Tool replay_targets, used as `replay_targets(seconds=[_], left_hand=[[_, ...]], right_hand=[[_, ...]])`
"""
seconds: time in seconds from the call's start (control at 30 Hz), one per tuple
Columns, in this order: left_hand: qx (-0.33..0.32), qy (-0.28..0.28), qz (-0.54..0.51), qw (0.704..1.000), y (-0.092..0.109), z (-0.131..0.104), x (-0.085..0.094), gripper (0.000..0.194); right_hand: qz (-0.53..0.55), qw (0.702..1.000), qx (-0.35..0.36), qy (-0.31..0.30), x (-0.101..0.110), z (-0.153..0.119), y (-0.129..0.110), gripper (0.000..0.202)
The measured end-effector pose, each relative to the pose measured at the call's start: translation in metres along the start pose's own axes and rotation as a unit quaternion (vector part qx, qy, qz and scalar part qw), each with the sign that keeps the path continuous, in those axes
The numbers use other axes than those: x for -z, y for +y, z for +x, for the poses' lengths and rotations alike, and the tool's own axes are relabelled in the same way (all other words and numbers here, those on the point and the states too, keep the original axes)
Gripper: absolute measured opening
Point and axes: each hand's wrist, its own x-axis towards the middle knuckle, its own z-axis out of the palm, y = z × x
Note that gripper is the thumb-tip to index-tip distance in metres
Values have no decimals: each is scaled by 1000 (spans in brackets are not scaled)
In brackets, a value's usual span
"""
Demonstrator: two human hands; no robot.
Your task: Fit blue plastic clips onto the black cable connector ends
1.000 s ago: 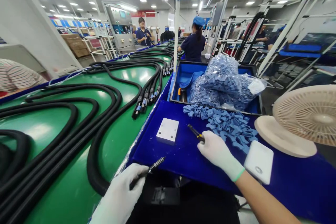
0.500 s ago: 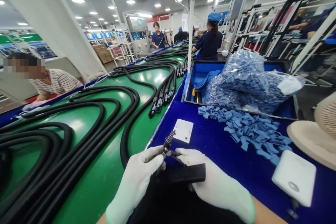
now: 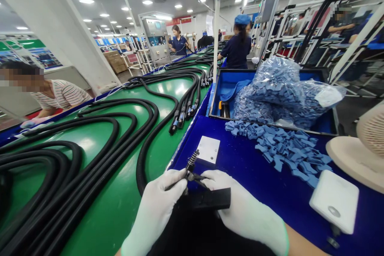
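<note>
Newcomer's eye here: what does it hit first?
Probably the black hoses looping over the green table at left. Then the heap of blue pieces on the blue table at right, with bulging bags in the bin behind. Bottom centre, the gloved left hand holds a spring tool beside the right hand.

The right hand [image 3: 244, 204] is gloved white (mint-edged), the small pieces [image 3: 280, 150] blue.

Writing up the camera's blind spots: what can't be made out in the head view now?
- Lower end of the spring-wound part: hidden by the left hand.
- Grip end of the thin dark piece: hidden by the right hand.
- Lower edge of the black block: lost against dark cloth below.
- Beige fan: cut off by the right edge.
- Tub floor under the plastic bags: covered by them.
</note>
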Motion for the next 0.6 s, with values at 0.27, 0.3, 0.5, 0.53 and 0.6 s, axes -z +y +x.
replay_targets(seconds=[0.27, 0.3, 0.5, 0.53, 0.6], left_hand=[[-25, -29, -76, 996, 15, 21, -3, 47], [-40, -37, -67, 996, 19, 25, -3, 44], [-78, -108, -46, 990, 27, 38, -4, 44], [-86, -109, -42, 989, 27, 38, -6, 43], [-95, -101, -26, 990, 29, 36, -10, 42]], right_hand=[[-31, 998, -37, -43, -5, 8, 3, 10], [-30, 997, -51, -42, -5, 9, 4, 10], [45, 991, -126, -5, 2, 6, 11, 22], [59, 992, -112, -5, 4, 5, 12, 28], [81, 993, -83, -18, 7, 4, 13, 33]])
